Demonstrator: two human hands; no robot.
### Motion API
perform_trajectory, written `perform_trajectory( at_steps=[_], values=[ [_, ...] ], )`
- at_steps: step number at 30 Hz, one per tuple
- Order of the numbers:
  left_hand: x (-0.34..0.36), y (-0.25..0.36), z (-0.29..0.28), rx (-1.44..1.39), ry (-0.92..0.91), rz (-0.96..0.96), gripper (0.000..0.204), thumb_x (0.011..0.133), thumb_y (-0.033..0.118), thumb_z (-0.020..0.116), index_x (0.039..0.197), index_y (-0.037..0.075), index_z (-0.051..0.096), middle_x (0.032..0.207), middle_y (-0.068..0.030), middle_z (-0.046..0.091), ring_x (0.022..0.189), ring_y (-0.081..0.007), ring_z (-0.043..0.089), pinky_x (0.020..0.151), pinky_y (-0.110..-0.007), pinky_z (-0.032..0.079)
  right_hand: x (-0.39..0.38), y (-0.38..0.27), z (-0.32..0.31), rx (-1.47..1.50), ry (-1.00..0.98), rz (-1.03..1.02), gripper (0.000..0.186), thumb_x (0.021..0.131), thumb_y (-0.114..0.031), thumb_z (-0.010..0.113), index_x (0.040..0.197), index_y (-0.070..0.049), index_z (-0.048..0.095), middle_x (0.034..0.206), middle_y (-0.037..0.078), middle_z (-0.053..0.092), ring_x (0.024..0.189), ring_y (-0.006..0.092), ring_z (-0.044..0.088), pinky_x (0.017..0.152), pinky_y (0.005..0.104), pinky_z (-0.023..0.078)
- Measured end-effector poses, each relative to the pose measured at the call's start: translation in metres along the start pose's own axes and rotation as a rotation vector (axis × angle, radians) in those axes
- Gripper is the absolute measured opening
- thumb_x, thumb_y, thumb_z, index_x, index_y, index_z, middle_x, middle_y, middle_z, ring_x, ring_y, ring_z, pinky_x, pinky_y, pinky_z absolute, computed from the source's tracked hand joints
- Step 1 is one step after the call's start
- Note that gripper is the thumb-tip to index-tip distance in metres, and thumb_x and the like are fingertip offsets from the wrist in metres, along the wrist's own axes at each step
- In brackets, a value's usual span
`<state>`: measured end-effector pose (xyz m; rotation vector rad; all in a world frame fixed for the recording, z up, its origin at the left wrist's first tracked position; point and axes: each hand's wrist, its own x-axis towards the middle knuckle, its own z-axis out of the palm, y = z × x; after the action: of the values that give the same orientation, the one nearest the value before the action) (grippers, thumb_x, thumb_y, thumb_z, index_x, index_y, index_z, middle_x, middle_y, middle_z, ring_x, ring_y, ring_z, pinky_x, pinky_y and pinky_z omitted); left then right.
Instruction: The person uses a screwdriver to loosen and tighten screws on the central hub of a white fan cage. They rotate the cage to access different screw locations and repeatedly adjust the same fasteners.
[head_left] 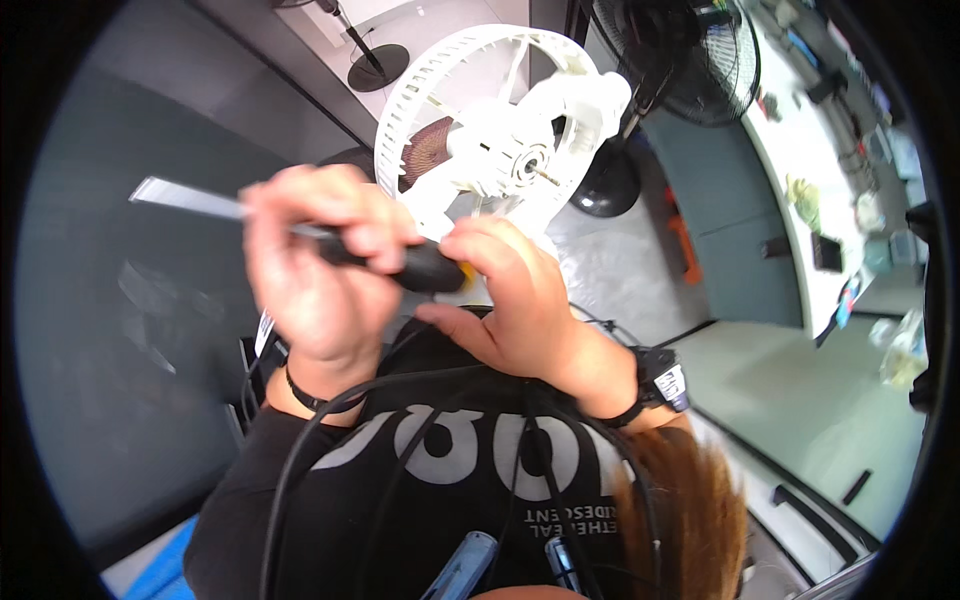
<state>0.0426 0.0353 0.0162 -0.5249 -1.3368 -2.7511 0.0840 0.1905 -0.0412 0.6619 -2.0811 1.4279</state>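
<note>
My left hand (325, 260) is closed around a screwdriver with a black handle (425, 268) and a yellow end. Its metal shaft (190, 196) points to the left and is smeared by motion. At the handle's yellow end, the thumb and fingers of my right hand (515, 290) close on the same tool. Just beyond my hands is a white plastic fan body (500, 150). It has a slatted ring and a round hub, from which a thin metal shaft (543, 177) sticks out.
A dark grey panel (130, 270) fills the left side. Behind on the right stands a black fan (690, 60) with a round base (607, 185). Another round black base (378, 67) is at the far back. A cluttered white worktop (790, 150) runs along the right; an orange object (684, 238) lies below it.
</note>
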Motion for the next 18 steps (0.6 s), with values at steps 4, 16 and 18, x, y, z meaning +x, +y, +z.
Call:
perform_trajectory(
  at_steps=[4,16,18],
  values=[
    [-0.002,-0.029,0.029,0.147,-0.09,-0.182,0.038,0.103,0.029,0.031,0.085,0.001,0.051,0.084,-0.0117,0.059,0.074,-0.0192,0.054,0.083,-0.037,0.047,-0.017,-0.005,-0.028,-0.017,0.005,0.071,0.043,0.071,-0.01,0.077,0.106,0.0,0.055,0.09,0.017,0.063,0.074,0.0322,0.063,0.065,0.0372,0.051],
    [0.083,-0.042,-0.065,0.861,-0.147,-0.086,0.089,0.073,0.035,0.077,0.143,-0.002,0.034,0.137,-0.0239,0.045,0.128,-0.0298,0.043,0.103,-0.042,0.038,-0.062,-0.001,-0.125,-0.635,-0.078,0.258,0.039,0.076,-0.005,0.069,0.113,0.002,0.058,0.078,0.013,0.056,0.064,0.0253,0.055,0.059,0.0338,0.045],
    [0.085,-0.05,-0.06,0.76,-0.155,-0.128,0.085,0.075,0.03,0.076,0.141,-0.004,0.035,0.134,-0.0229,0.048,0.123,-0.027,0.048,0.101,-0.038,0.04,-0.058,0.006,-0.12,-0.635,-0.09,0.247,0.04,0.075,-0.005,0.07,0.113,0.001,0.059,0.077,0.012,0.056,0.063,0.0248,0.055,0.058,0.0334,0.045]
  ],
)
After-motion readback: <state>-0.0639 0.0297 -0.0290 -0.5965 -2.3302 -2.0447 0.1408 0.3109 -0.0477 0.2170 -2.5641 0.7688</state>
